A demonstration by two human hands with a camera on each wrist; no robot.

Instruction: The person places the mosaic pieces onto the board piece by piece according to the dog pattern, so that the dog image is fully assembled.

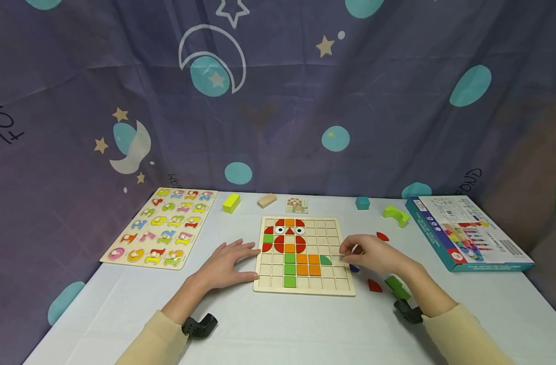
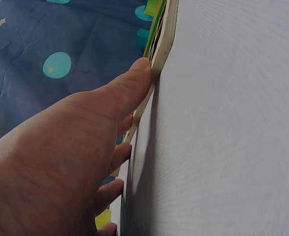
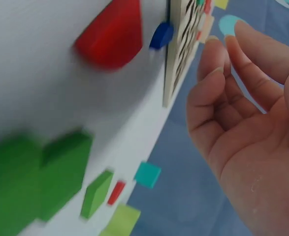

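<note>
A square wooden grid board (image 1: 269, 284) lies on the white table, bearing red, orange, green and eyed tiles that form an animal figure. My left hand (image 1: 228, 263) rests at its left side; in the left wrist view the thumb (image 2: 129, 83) touches the board's edge. Over the right edge hovers my right hand (image 1: 374, 253), fingers loosely bent, nothing seen between thumb and fingertips. A green rounded tile (image 1: 325, 260) sits in the grid just left of it. Beside and partly under that hand lie a blue piece (image 1: 354, 268) and a red rounded piece (image 1: 375, 286).
Green pieces (image 1: 398, 287) and another red piece (image 1: 382, 236) lie right of the board. A number puzzle (image 1: 143, 228) stands at left, a flat box (image 1: 470, 233) at right. Along the back are a yellow block (image 1: 231, 203), a pattern card (image 1: 297, 205) and a teal cube (image 1: 362, 203).
</note>
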